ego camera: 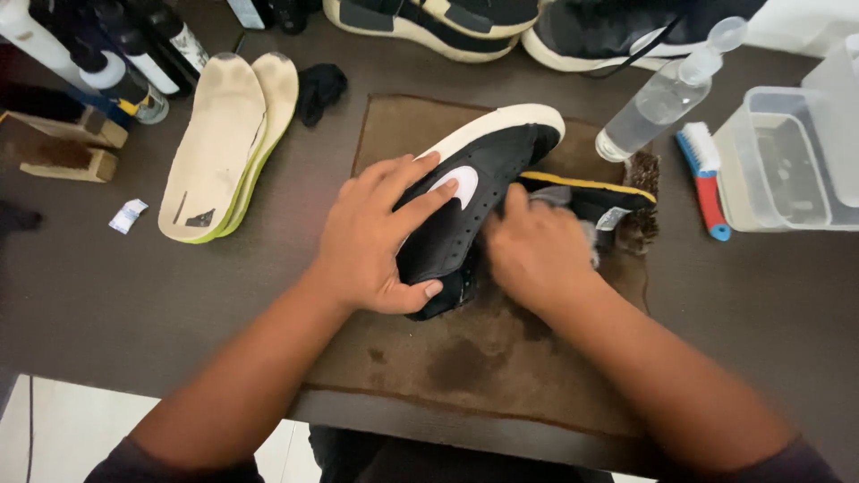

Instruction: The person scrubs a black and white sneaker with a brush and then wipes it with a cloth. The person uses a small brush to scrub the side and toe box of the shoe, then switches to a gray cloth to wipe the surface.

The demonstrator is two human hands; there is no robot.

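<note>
A black sneaker (483,179) with a white sole and white side mark lies on its side on a brown cloth mat (501,358). My left hand (380,237) grips the sneaker around its heel and side, fingers spread over the upper. My right hand (537,250) presses a grey cloth (559,197) against the sneaker's inner side; the cloth is mostly hidden under the hand. A black, yellow-edged piece (591,192) lies just behind my right hand.
Two pale insoles (224,143) lie at the left. A spray bottle (667,89), a blue-and-red brush (702,174) and clear plastic tubs (787,161) stand at the right. More shoes (447,22) and several bottles (125,54) line the back. A wooden brush (67,156) sits far left.
</note>
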